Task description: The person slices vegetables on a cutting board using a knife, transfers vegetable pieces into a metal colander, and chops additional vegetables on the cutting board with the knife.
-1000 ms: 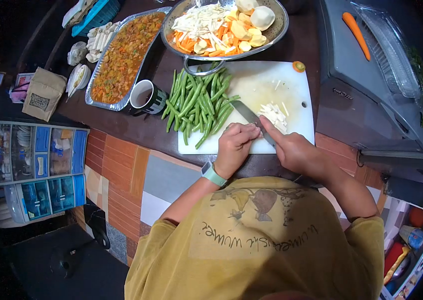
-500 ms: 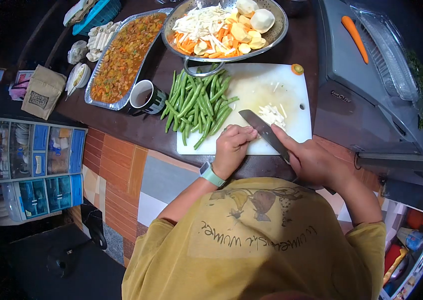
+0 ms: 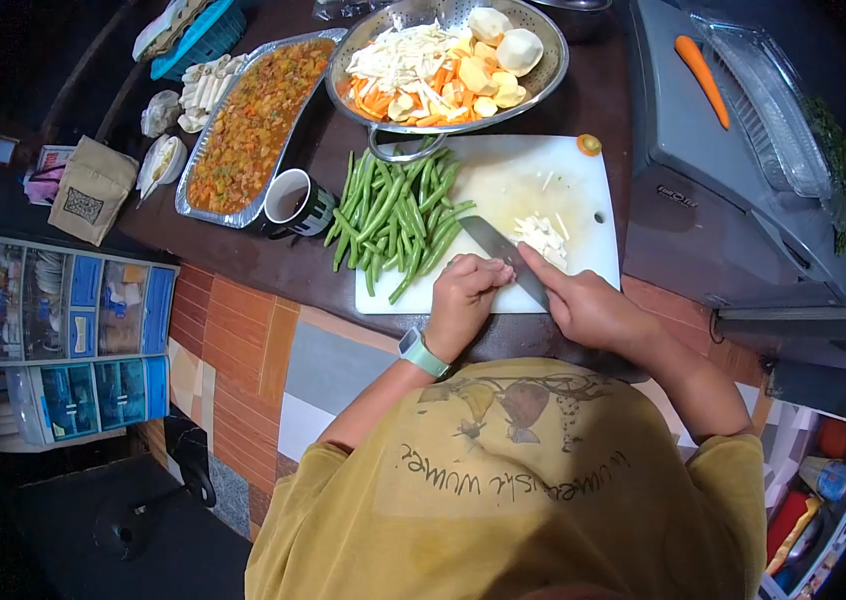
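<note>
My right hand [image 3: 583, 300] grips a knife [image 3: 499, 248], its index finger stretched along the blade, over the front of the white cutting board [image 3: 588, 185]. Close to the blade's left side, my left hand [image 3: 465, 290] has its fingers pinched together; what they hold is too small to make out. White cut pieces [image 3: 543, 238] lie on the board just beyond the knife. Green beans [image 3: 393, 215] are heaped over the board's left part. A small orange-coloured end piece [image 3: 589, 146] sits at the far right corner.
A metal colander [image 3: 555, 80] of cut vegetables stands behind the board. To the left are a cup [image 3: 288, 197] and a foil tray [image 3: 181, 200] of orange-red food. A carrot [image 3: 703, 82] and a clear plastic container [image 3: 768, 120] rest on the grey surface at right.
The knife first drew back toward the lower right, then moved forward to the left again, beside my left fingers. My left hand has stayed nearly in place. The view has shifted slightly.
</note>
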Demonstrator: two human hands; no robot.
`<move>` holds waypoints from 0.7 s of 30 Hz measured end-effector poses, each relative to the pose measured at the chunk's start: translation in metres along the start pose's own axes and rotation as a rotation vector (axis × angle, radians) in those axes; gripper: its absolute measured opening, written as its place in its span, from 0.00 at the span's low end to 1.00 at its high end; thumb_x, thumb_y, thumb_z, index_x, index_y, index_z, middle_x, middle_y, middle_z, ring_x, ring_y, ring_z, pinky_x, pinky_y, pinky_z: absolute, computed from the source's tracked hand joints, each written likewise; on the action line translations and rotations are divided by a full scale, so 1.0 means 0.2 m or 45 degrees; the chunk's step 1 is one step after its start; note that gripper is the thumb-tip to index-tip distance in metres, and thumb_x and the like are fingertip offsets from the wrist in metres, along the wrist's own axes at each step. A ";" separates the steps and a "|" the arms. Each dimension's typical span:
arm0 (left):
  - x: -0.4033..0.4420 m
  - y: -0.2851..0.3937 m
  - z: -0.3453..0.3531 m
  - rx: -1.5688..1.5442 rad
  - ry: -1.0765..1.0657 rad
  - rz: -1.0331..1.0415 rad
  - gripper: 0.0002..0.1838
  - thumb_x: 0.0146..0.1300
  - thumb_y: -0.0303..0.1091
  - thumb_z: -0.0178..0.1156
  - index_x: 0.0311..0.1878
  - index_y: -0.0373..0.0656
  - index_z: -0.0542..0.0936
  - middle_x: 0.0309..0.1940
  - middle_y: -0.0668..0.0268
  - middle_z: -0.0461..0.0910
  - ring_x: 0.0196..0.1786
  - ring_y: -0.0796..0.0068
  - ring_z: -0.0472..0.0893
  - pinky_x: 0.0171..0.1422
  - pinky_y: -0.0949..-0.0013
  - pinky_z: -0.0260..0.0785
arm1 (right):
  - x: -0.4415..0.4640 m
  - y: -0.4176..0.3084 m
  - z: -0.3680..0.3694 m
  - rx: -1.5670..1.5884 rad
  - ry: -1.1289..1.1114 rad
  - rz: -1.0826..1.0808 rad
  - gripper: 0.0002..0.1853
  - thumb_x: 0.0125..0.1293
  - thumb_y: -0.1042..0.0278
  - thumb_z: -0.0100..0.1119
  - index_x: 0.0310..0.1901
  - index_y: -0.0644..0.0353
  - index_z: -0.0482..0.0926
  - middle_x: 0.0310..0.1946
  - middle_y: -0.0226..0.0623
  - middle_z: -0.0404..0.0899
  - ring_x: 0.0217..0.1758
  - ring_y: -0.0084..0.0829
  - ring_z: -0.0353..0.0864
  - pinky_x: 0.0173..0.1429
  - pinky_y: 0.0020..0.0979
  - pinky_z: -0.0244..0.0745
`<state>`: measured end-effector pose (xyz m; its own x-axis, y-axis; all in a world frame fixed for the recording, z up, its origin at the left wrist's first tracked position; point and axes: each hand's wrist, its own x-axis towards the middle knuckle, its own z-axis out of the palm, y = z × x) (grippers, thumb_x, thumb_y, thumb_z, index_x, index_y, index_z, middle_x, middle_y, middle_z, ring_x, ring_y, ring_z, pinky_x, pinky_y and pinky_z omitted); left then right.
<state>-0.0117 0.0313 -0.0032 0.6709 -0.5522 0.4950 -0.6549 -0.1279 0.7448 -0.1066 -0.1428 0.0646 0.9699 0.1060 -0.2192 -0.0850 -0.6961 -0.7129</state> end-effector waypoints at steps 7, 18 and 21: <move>-0.02 0.00 0.00 0.004 -0.014 -0.078 0.06 0.49 0.22 0.67 0.33 0.41 0.85 0.28 0.60 0.81 0.34 0.65 0.81 0.38 0.69 0.72 | -0.14 -0.09 -0.14 -0.013 -0.060 0.082 0.35 0.60 0.79 0.45 0.71 0.51 0.55 0.31 0.61 0.77 0.33 0.56 0.79 0.44 0.44 0.73; -0.01 0.01 -0.01 0.021 -0.034 -0.075 0.05 0.50 0.21 0.65 0.32 0.41 0.85 0.26 0.61 0.80 0.34 0.66 0.82 0.39 0.69 0.72 | -0.08 -0.08 -0.15 0.012 -0.141 0.064 0.35 0.60 0.79 0.45 0.70 0.51 0.55 0.26 0.59 0.76 0.27 0.54 0.78 0.38 0.45 0.72; -0.01 0.01 -0.01 0.034 -0.034 -0.063 0.05 0.51 0.21 0.65 0.31 0.41 0.85 0.26 0.62 0.80 0.34 0.66 0.82 0.39 0.69 0.72 | -0.03 -0.07 -0.13 0.061 -0.165 0.021 0.37 0.57 0.80 0.45 0.71 0.57 0.52 0.21 0.54 0.75 0.23 0.49 0.75 0.33 0.43 0.70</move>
<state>-0.0140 0.0343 -0.0018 0.6934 -0.5663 0.4456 -0.6305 -0.1773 0.7557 -0.1060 -0.1509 0.0934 0.9310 0.1880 -0.3128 -0.1142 -0.6641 -0.7388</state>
